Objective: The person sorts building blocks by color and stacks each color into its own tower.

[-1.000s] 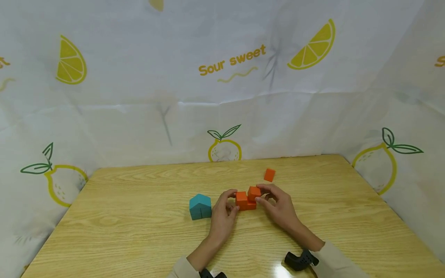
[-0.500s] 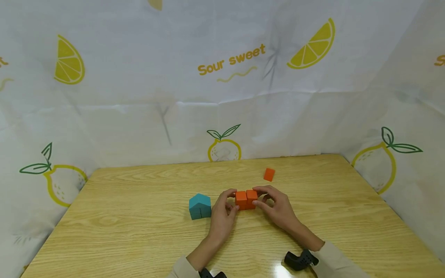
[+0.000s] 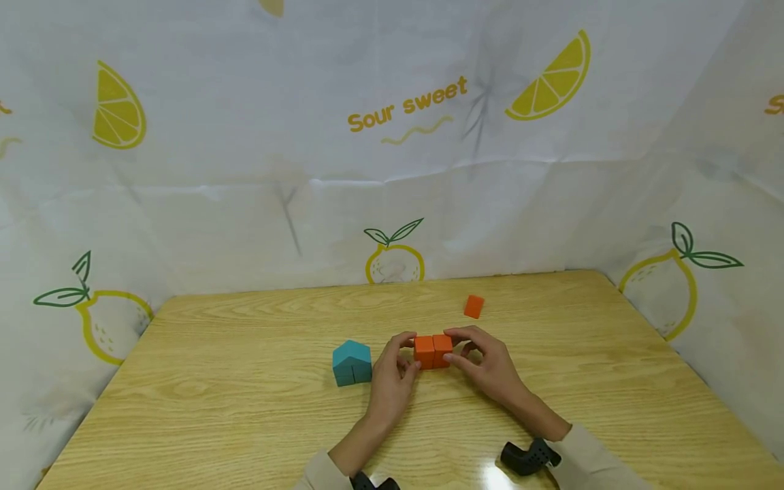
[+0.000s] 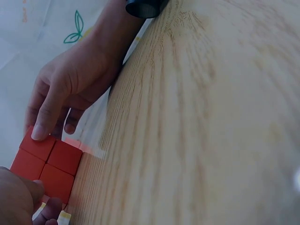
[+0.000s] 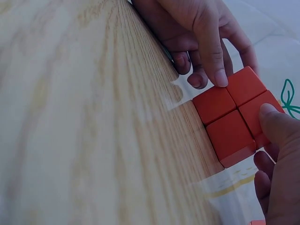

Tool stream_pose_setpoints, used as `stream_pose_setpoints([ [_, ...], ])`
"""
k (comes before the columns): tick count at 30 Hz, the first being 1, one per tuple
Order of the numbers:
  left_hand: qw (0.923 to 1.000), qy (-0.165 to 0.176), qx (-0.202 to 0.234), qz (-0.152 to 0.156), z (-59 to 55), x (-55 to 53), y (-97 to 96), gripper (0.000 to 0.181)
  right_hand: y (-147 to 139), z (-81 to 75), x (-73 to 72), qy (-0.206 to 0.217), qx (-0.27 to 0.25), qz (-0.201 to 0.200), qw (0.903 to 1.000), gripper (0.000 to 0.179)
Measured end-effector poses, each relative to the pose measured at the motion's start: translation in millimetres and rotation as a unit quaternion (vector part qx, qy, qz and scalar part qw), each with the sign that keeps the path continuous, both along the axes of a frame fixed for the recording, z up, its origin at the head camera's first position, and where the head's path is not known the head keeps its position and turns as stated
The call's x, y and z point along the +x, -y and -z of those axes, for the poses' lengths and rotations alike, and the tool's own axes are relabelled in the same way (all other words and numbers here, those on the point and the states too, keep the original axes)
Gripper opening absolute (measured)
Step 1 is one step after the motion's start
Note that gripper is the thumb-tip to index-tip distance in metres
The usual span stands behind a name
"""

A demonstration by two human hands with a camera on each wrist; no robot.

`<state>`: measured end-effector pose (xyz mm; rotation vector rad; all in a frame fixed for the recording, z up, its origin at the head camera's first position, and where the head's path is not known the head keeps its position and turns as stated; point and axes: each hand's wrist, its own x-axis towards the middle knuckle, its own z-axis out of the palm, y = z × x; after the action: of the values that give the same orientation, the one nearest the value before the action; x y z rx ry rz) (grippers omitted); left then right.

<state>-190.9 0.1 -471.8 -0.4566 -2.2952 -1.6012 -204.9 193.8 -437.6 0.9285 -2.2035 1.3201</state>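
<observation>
Several orange-red blocks (image 3: 424,348) stand on the table as a two-by-two square, their front faces showing seams in both wrist views. My left hand (image 3: 390,384) grips the upper left block between thumb and fingers, at the stack's left side. From the other side my right hand (image 3: 488,361) pinches the upper right block (image 5: 248,86), its thumb on the front face (image 4: 33,140). Both upper blocks sit level and side by side on the lower ones. The fingers behind the stack are partly hidden.
Left of my left hand stands a teal block group (image 3: 352,362) with a peaked top. A single orange-red piece (image 3: 474,306) lies on the wooden table (image 3: 245,408) behind my right hand. A lemon-printed white sheet (image 3: 275,231) hangs behind the table.
My right hand has lowered the upper right block, which was tilted, and moved it left until level beside its neighbour. The left hand has stayed on the stack.
</observation>
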Motion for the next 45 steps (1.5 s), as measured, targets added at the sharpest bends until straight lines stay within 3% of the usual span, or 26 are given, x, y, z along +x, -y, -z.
stream_pose_setpoints([
  [12,1.0000,0.005,-0.007,-0.005,0.8,-1.0,-0.7,0.049,-0.3,1.6,-1.2,0.016,-0.003,-0.002,0.9999,0.041],
  [20,0.9999,0.006,-0.006,-0.006,0.5,-0.4,-1.1,0.049,0.3,1.6,-0.6,0.002,-0.003,0.003,1.0000,0.043],
  [27,1.0000,0.004,0.000,-0.004,-0.1,0.0,-1.1,0.050,-1.2,0.8,0.5,0.027,0.002,0.006,0.9996,0.038],
  [31,1.0000,-0.005,0.003,-0.005,1.1,-0.4,-0.9,0.050,-3.5,8.0,-3.9,0.032,-0.002,0.007,0.9995,0.035],
  [38,1.0000,0.008,0.003,-0.003,0.8,-0.7,-1.0,0.049,-9.2,27.7,-17.7,0.045,-0.003,0.042,0.9981,0.033],
  [45,0.9999,0.011,0.002,-0.003,-0.4,-0.3,-0.5,0.049,-9.9,24.5,-19.8,0.095,-0.017,0.072,0.9928,0.028],
])
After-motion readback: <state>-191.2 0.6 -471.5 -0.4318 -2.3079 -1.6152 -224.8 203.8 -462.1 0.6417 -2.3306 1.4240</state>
